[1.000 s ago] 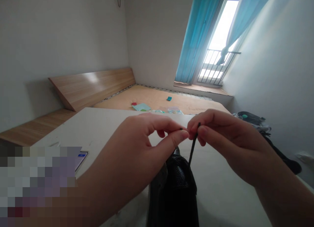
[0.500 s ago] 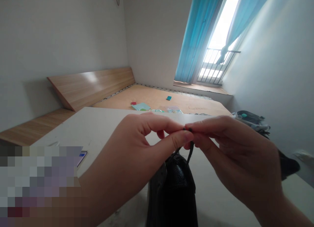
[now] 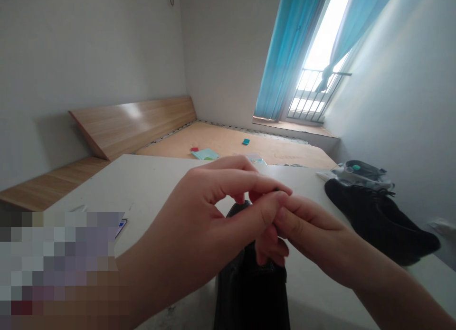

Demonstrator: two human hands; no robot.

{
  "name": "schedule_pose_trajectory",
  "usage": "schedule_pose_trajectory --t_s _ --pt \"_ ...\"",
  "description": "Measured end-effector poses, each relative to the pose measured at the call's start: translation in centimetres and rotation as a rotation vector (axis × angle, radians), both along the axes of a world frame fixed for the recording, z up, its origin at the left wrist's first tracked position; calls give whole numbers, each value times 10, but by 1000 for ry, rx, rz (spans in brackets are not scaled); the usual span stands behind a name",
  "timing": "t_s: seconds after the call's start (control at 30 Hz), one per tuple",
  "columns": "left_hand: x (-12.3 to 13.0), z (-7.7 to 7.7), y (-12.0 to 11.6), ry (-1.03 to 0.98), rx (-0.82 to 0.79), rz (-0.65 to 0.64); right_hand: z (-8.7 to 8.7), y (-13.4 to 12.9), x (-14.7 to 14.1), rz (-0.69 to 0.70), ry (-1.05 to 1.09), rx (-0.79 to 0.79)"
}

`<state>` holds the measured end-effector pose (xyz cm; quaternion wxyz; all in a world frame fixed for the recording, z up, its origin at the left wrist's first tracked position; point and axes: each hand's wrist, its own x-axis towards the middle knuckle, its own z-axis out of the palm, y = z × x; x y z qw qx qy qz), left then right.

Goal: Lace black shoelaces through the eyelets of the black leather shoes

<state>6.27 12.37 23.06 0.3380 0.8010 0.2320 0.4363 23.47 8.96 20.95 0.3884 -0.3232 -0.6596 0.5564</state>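
Clock directions are read from the point where the fingers meet; 12 o'clock faces away from the wearer.

The left hand (image 3: 201, 216) enters from 8 o'clock. Its thumb and forefinger are narrowed on a small dark end of black lace (image 3: 277, 191). The right hand (image 3: 317, 240) enters from 4 o'clock. Its thumb and fingers are drawn together and touch the left fingertips; whether they also hold lace cannot be told, as the grip is covered.

The black shoe (image 3: 251, 292) is on the white counter (image 3: 149, 183) at 6 to 7 o'clock, below both hands. The hands hide part of its upper side, and its near end runs past the lower edge of the view.

A second black shoe (image 3: 377, 221) lies between 3 and 4 o'clock, toe toward 10 o'clock, heel near the right counter edge. A strip of white surface separates it from the right forearm. A plastic-wrapped bundle (image 3: 365, 175) sits just behind it.

Toward 9 and 10 o'clock, a broad stretch of white surface extends from the left hand to the left counter edge. A phone (image 3: 122, 227), partly hidden, lies near 9 o'clock. The far counter edge runs just beyond the hands at 12 o'clock; past it lies the bed (image 3: 228, 133).
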Motion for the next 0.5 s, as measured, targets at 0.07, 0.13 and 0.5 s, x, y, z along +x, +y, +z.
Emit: schedule_pose_trajectory --t_s 0.07,0.13,0.5 --pt "0 0 0 -12 -22 -15 -1 -2 -1 -17 1 8" --pt "0 0 0 -9 -38 -22 -2 -4 -1 -76 -31 58" --pt "-6 -13 14 349 -160 -73 7 -10 1 -266 -533 403"
